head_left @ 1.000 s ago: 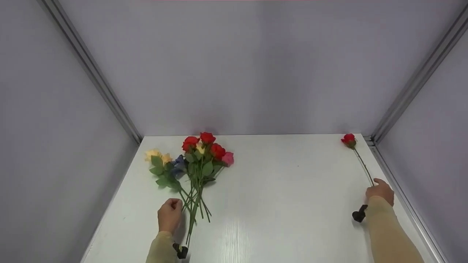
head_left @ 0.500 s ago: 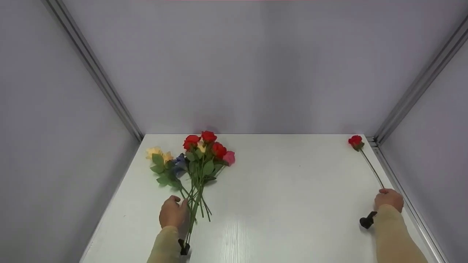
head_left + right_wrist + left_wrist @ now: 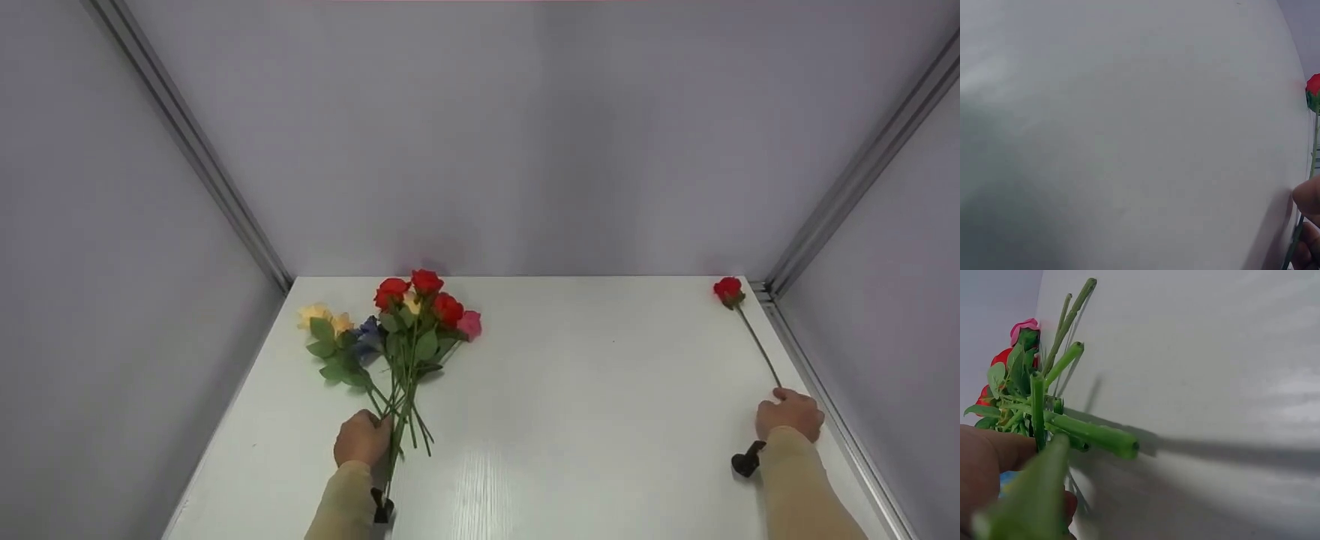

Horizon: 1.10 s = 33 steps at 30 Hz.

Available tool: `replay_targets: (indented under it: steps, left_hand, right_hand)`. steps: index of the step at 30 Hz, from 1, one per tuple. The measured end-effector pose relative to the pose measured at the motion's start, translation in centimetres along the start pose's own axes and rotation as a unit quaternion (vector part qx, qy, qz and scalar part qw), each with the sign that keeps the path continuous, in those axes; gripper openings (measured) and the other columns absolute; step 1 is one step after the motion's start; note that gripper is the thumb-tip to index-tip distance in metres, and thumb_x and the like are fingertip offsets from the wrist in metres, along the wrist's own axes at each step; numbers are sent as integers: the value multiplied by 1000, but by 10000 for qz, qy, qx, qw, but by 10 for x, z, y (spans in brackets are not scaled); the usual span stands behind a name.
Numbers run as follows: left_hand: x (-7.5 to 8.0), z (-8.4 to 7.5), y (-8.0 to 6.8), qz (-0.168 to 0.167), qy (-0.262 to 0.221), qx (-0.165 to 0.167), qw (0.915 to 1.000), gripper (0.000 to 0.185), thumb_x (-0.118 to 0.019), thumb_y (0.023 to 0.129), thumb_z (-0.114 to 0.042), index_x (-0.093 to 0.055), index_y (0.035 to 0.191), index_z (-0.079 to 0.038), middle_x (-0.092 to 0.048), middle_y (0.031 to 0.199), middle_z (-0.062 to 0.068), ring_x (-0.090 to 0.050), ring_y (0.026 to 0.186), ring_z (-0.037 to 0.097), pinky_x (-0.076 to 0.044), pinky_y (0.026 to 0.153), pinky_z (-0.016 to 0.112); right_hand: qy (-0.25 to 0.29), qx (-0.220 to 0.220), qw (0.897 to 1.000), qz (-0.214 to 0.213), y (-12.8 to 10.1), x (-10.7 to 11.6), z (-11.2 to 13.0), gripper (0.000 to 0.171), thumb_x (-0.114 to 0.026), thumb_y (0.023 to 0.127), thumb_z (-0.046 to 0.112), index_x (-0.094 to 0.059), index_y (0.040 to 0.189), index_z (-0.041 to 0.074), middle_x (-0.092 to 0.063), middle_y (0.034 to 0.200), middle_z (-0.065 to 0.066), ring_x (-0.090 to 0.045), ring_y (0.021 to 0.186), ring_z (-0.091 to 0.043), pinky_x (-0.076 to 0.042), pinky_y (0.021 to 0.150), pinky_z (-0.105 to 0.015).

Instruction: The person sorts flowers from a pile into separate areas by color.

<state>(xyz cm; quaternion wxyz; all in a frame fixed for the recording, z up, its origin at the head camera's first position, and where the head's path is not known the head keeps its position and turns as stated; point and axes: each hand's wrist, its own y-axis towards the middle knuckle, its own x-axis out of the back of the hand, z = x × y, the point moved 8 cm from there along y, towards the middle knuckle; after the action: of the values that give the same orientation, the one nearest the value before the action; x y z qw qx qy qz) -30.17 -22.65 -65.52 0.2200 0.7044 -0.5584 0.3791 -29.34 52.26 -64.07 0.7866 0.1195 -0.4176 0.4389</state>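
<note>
On the left of the table lies a loose bunch of flowers (image 3: 424, 341), its stems crossing and running toward the near edge. Red, pink, yellow and blue blooms show. My left hand (image 3: 363, 437) grips stems low in the bunch; in the left wrist view thumb and finger close about green stems (image 3: 1092, 433), though which ones is partly hidden. Far to the right, a single red rose (image 3: 728, 291) lies with its bloom near the back corner. My right hand (image 3: 790, 415) pinches its thin stem (image 3: 1315, 140) between thumb and fingers.
The white tabletop (image 3: 570, 390) spans between both hands. A grey wall (image 3: 525, 135) rises at the back, and side panels with metal rails (image 3: 832, 427) enclose left and right. Black wrist cameras (image 3: 746, 459) hang beside the sleeves.
My left hand has moved a little right, from beside the bunch to its stems, and its fingers have closed. The right hand moved rightward with the red rose, then slightly back left.
</note>
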Motion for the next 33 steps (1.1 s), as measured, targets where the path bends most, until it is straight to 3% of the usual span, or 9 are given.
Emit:
replay_targets:
  steps: [8,14,19,22,25,27,29,33]
  left_hand:
    - [-4,15,8,144,-669,316,9972,38,-54,96,-31,-66,106,3,-67,96,15,-62,85,28,-47,75,48]
    - [-3,22,16,150,-706,407,9966,43,-47,98,-33,-66,110,4,-66,104,20,-62,92,34,-46,78,51]
    - [1,27,20,271,-770,523,9953,36,-52,94,-25,-68,106,5,-68,100,20,-63,87,32,-47,77,50]
    - [0,29,21,339,-819,628,9941,28,-52,90,-21,-67,85,1,-65,81,12,-58,74,26,-46,68,43]
    - [0,31,20,317,-865,697,9933,26,-51,90,-21,-64,83,0,-63,79,10,-57,75,27,-45,69,43]
    - [0,32,19,326,-971,718,9921,30,-48,92,-22,-63,91,4,-64,87,17,-59,84,34,-46,76,47]
    - [1,33,17,326,-1113,724,9906,38,-46,94,-23,-61,108,10,-63,104,24,-59,99,41,-43,86,53]
    - [4,37,14,281,-1380,769,9870,42,-42,94,-20,-52,118,12,-57,116,30,-52,110,46,-41,92,54]
  right_hand:
    - [-26,19,9997,224,0,-7,-2,54,-38,95,19,-34,146,3,-15,149,-32,-18,129,-52,-23,102,-59]
    - [-100,93,9998,165,-1,-9,-5,54,-39,94,19,-35,145,2,-17,148,-33,-19,127,-52,-24,101,-58]
    - [-208,215,9994,169,-5,-11,-6,53,-39,95,19,-36,144,1,-19,146,-34,-21,126,-53,-25,100,-59]
    - [-155,220,9995,165,-7,-12,-7,53,-38,95,19,-35,145,1,-18,147,-33,-20,127,-52,-25,101,-59]
    - [-117,188,9996,151,-7,-12,-8,54,-38,95,20,-33,146,2,-16,149,-32,-18,129,-51,-24,102,-59]
    - [-112,186,9996,180,-7,-13,-9,54,-40,95,20,-32,146,2,-15,149,-32,-17,130,-52,-24,103,-59]
    - [-86,170,9996,199,-6,-14,-10,55,-40,95,20,-32,147,3,-13,150,-31,-15,131,-52,-23,104,-58]
    - [-3,228,9993,280,-6,-13,-10,56,-38,95,21,-30,148,4,-11,151,-31,-13,132,-52,-21,105,-59]
